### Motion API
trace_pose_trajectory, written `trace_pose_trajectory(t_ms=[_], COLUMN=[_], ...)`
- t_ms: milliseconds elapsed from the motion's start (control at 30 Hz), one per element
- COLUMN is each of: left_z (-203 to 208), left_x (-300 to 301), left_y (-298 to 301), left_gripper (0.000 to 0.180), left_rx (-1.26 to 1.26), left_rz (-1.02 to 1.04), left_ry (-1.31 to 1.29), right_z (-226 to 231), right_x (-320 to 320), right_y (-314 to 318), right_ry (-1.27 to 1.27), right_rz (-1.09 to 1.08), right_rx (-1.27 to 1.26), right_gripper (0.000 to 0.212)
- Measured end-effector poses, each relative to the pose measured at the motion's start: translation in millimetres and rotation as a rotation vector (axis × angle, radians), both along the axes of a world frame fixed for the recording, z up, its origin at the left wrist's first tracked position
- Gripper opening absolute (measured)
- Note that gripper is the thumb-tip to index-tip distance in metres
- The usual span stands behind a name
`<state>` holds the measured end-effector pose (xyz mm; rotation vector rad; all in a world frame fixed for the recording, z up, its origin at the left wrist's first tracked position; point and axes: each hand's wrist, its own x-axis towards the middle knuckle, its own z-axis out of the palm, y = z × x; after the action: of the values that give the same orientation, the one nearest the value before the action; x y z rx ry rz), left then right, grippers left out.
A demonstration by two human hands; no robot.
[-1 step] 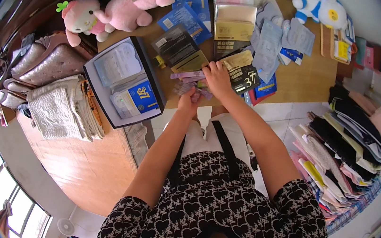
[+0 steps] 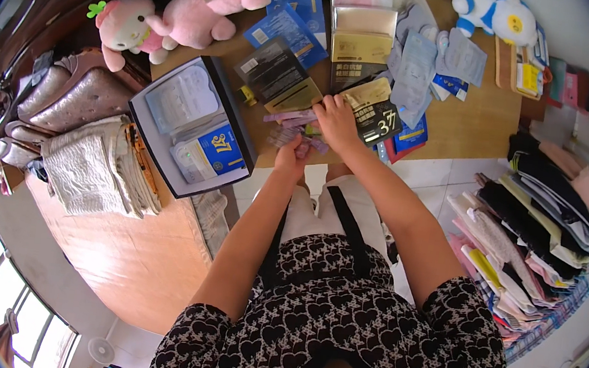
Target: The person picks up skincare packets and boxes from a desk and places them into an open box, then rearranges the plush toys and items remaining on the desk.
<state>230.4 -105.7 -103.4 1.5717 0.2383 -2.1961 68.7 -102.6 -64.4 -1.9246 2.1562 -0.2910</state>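
Note:
Near the table's front edge, my left hand [image 2: 290, 157] is closed on small slim purple sachets [image 2: 285, 136]. More of their pinkish-purple strips [image 2: 292, 117] run under my right hand [image 2: 338, 125], whose fingers curl over them; its thumb is partly hidden. A black and gold packet [image 2: 279, 73] lies just beyond the sachets. Touching my right hand's far side is another black and gold face-mask pouch [image 2: 378, 123]. To the left, a dark open box [image 2: 213, 78] holds pale pouches and a blue packet [image 2: 221, 148].
Blue packets [image 2: 287, 36], an upright gold box [image 2: 361, 48] and pale blue pouches [image 2: 418, 67] crowd the wooden table [image 2: 488, 131]. Plush toys [image 2: 134, 24] line its back. Folded cloth [image 2: 94, 167] sits left; stacked clothes [image 2: 523, 234] stand right.

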Motion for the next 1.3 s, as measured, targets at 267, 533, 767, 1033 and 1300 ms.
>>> trace_pose_trajectory(t_ms=[267,533,767,1033,1300], left_z=[25.9,35.3,78.6,123.2,138.7], left_x=[-8.0,6.1,4.4,41.8,80.5], left_y=[2.1,-1.2,-3.8,-25.8,-58.6], left_gripper=[0.017,0.021,0.017,0.011,0.014], left_rx=[0.039,-0.144,-0.339,-0.331,-0.332], left_rz=[-0.178,-0.222,-0.312,-0.103,0.179], left_ry=[-0.193,-0.128,-0.237,0.088,-0.137], right_z=[-1.6,18.6,37.6,91.1,110.6], right_x=[-2.2,17.7,45.5,62.7,119.2], right_y=[3.8,9.6,23.9,-3.5,-62.2], right_ry=[-0.124,-0.365,-0.628,-0.486,-0.196], right_rz=[-0.064,-0.324,-0.263,0.030,0.424], right_rx=[-0.061,-0.008,0.188,0.082,-0.026], right_gripper=[0.010,0.023,0.039,0.022,0.012])
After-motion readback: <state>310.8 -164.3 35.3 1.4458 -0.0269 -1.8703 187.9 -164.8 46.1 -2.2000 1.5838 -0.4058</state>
